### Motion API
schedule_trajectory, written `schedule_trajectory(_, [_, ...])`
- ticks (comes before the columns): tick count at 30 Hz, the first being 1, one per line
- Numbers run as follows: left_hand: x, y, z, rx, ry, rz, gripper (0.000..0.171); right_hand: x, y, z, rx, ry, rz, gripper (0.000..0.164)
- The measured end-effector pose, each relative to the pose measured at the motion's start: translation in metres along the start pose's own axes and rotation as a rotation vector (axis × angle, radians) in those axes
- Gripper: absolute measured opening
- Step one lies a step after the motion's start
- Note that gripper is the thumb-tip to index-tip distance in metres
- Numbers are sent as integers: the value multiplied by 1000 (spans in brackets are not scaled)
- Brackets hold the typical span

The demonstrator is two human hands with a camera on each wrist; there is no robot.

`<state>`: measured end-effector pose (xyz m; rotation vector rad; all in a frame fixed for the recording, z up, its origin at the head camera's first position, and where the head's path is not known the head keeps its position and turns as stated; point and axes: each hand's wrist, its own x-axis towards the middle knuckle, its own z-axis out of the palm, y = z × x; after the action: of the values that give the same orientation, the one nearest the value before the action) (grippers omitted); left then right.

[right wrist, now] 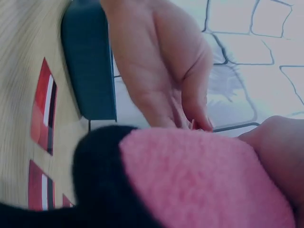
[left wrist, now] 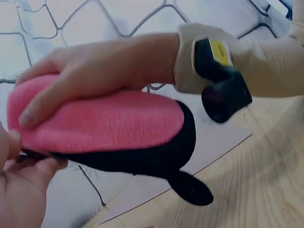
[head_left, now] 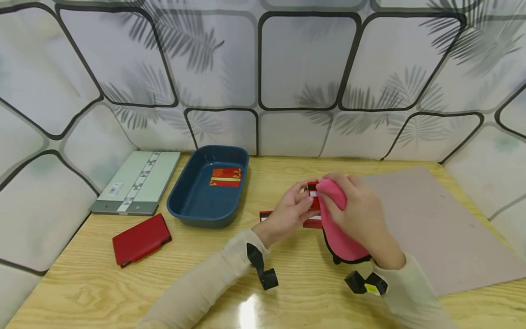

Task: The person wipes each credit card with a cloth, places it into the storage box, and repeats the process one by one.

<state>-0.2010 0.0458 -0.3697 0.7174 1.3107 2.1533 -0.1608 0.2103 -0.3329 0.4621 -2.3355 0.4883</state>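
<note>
My right hand (head_left: 356, 208) grips a pink plush wiping pad (head_left: 339, 230) with a black edge and a dangling black tab. In the left wrist view, the fingers lie over the pink plush (left wrist: 118, 118). My left hand (head_left: 287, 211) pinches a red card (head_left: 314, 194) with a black stripe and a white strip, upright against the pad's tip. In the right wrist view the pad mostly hides that card behind the left fingers. Below the hands, more red striped cards lie on the table, one card (head_left: 265, 214) left of my left hand and another card (head_left: 313, 223) under it.
A blue basin (head_left: 174, 201) stands at the back, a red-and-gold card (head_left: 226, 177) inside it. Left of it lie a pale green folder (head_left: 135, 176) and a red wallet-like case (head_left: 141, 240). A flat greyish-pink board (head_left: 435, 228) covers the table's right side. A patterned curtain (head_left: 308, 64) hangs behind.
</note>
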Motion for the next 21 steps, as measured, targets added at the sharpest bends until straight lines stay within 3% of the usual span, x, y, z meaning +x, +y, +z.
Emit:
schedule_trajectory(3, [0, -2, -1, 37, -43, 71, 46, 1, -2, -3, 73, 22, -11, 32])
schedule_trajectory(8, [1, -6, -5, 4, -89, 132, 55, 3, -7, -8, 163, 48, -41, 32])
schedule_trajectory(13, [2, -5, -10, -52, -113, 147, 77, 3, -10, -11, 189, 71, -77, 34])
schedule_trajectory(21, [0, 1, -13, -78, -99, 94, 77, 3, 6, -19, 67, 68, -17, 31])
